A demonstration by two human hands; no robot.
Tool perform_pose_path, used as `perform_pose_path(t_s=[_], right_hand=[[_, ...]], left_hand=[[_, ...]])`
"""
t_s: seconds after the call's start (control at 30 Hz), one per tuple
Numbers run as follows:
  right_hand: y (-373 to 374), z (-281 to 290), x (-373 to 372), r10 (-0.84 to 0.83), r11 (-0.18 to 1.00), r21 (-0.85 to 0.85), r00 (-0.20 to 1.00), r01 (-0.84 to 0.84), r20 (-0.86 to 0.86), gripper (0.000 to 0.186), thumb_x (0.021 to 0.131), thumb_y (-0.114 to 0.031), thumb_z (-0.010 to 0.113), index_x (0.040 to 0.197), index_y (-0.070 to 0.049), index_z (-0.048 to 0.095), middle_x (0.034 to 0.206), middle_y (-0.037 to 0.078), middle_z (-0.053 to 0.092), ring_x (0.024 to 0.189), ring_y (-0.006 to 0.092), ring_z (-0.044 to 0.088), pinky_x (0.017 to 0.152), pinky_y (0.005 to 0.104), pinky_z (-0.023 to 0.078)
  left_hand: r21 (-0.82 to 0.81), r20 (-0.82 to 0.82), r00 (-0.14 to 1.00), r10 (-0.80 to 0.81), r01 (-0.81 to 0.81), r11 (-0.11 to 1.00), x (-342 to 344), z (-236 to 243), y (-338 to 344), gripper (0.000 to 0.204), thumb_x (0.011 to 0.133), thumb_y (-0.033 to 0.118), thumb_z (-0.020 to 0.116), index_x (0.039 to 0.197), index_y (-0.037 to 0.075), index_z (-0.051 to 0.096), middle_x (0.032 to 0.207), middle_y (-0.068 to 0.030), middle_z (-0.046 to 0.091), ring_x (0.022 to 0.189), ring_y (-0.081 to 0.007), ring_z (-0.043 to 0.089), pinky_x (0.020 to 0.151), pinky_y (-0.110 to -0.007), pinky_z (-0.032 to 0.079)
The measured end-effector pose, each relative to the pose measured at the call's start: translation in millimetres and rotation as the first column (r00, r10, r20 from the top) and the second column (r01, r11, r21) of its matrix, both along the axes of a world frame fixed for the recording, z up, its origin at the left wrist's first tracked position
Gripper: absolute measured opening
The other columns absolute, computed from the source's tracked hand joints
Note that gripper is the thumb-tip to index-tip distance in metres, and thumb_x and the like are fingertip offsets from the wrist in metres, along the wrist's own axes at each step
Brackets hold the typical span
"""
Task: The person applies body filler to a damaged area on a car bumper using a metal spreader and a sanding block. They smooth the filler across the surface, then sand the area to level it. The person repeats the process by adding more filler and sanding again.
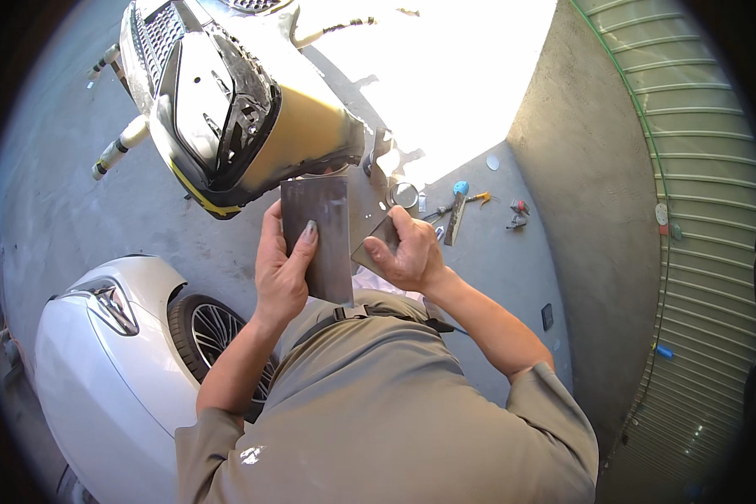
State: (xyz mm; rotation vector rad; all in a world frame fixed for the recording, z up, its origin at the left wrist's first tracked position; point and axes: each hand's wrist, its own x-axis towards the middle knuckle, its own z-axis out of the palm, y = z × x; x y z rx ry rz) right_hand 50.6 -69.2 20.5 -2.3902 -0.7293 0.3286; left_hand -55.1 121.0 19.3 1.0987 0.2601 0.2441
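My left hand [283, 273] grips a dark rectangular metal plate [328, 223] upright, its thumb on the face of it. Close to its right, my right hand [416, 256] pinches a smaller dark flat plate [380, 231] between thumb and fingers. Beyond both plates stands a car bumper [294, 126], beige and black, with a round tin [402, 195] on the ground to its right. Small tools lie past my right hand, among them a long flat bar [455, 220] and an orange-ended tool [479, 197].
A white car [101, 361] with a dark wheel is at lower left. Padded stand arms [122, 147] show left of the bumper. A corrugated wall [689, 168] with a green hose runs along the right, beside a concrete strip [584, 168]. Small fittings [517, 220] lie on the floor.
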Motion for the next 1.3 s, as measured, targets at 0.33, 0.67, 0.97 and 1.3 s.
perform_pose_path(t_s=[0.33, 0.67, 0.97, 1.3], right_hand=[[-34.5, 0.1, 17.9, 0.039, 0.996, 0.075, 0.999, -0.041, 0.034, 0.049, 0.101, -0.047, 0.076, 0.097, 0.0, 0.062, 0.074, 0.01, 0.068, 0.066, 0.0199, 0.067, 0.062, 0.0356, 0.052], [-2.5, 13.4, 67.1, 0.206, 0.725, 0.631, 0.786, 0.277, -0.583, 0.037, 0.111, -0.021, 0.066, 0.138, 0.0, 0.053, 0.127, 0.007, 0.069, 0.113, 0.0109, 0.062, 0.099, 0.0301, 0.051], [20.5, 35.2, 147.8, 0.394, 0.769, 0.622, 0.877, -0.148, -0.277, 0.038, 0.097, -0.014, 0.077, 0.125, -0.003, 0.054, 0.089, 0.017, 0.073, 0.077, 0.0391, 0.073, 0.069, 0.0424, 0.056], [-7.6, 21.8, 180.6, 0.477, 0.728, 0.644, 0.849, -0.235, -0.229, 0.034, 0.095, -0.005, 0.078, 0.118, -0.002, 0.053, 0.082, 0.009, 0.069, 0.065, 0.0198, 0.067, 0.061, 0.0315, 0.051]], left_hand=[[-0.218, -0.12, 0.961, 0.247, -0.269, 0.938, 38.6, 8.1, 55.3, 0.058, 0.116, 0.008, 0.042, 0.171, 0.011, 0.024, 0.16, -0.0154, 0.052, 0.133, -0.0266, 0.064, 0.111, -0.044, 0.054], [-0.861, 0.285, 0.95, 0.125, 0.196, 0.469, 86.5, 32.8, 30.3, 0.081, 0.112, 0.062, 0.032, 0.173, 0.009, 0.022, 0.18, -0.0125, 0.021, 0.166, -0.0314, 0.019, 0.136, -0.046, 0.016], [-0.84, 0.242, 0.966, 0.094, 0.16, 0.519, 145.8, 68.7, -7.9, 0.098, 0.107, 0.074, 0.028, 0.173, 0.002, 0.011, 0.183, -0.011, 0.007, 0.167, -0.0308, 0.017, 0.135, -0.047, 0.018], [-0.769, 0.149, 0.986, 0.08, 0.065, 0.635, 200.8, 74.4, -36.6, 0.107, 0.106, 0.078, 0.027, 0.171, -0.005, 0.006, 0.183, -0.0137, 0.002, 0.168, -0.0286, 0.01, 0.137, -0.044, 0.014]])
